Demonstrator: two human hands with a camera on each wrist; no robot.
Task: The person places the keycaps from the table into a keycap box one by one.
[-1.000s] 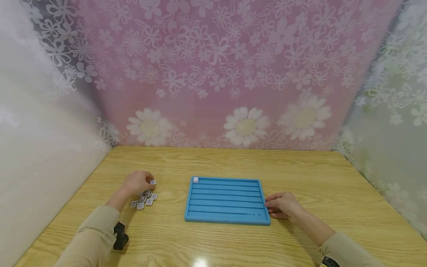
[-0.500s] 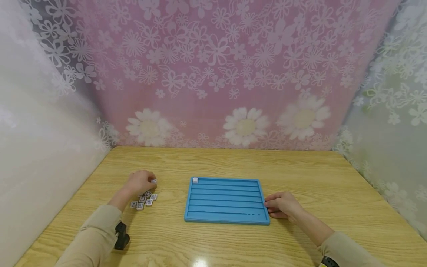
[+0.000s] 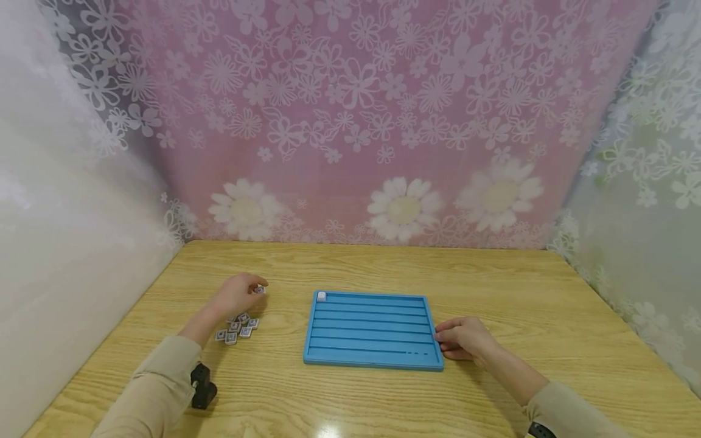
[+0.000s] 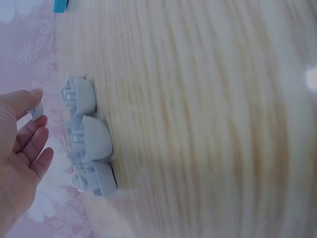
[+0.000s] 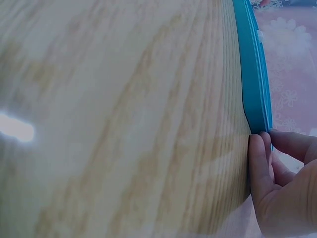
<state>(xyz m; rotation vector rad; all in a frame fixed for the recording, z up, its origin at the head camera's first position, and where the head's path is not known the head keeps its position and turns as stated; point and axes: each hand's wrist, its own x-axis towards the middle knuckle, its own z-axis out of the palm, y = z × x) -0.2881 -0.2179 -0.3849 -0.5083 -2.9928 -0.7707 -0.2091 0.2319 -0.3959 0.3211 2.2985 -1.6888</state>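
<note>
The person's left hand pinches a small, hollow, whitish plastic keycap between thumb and forefinger, just above the pale yellow wood-grain worktop. Near that hand lies a loose cluster of similar whitish keycaps, several with their hollow sides up. The right hand grips the right edge of a flat blue rectangular tray with ridged rows. A single white square keycap sits in the tray's far left corner.

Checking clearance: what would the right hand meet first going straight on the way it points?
The blue tray: the right hand pinches its edge, so there looks to be no gap.
</note>
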